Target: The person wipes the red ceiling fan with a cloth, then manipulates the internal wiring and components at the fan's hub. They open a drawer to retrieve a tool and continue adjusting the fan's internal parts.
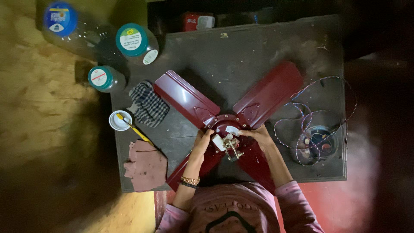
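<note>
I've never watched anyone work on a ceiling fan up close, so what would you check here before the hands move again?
1. Both hands on the hub: ok. The left hand and right hand touch the fan motor hub from either side.
2. Fan lying flat on the dark table: ok, dark red blades spread across it.
3. Blades inside the table edge: not ok, the near blades overhang it.
4. Loose twisted wire away from the hands: ok, it lies coiled to the right.
5. Small brush within reach: ok, resting on a white cap.
6. Hub fittings tight: cannot tell.
</note>
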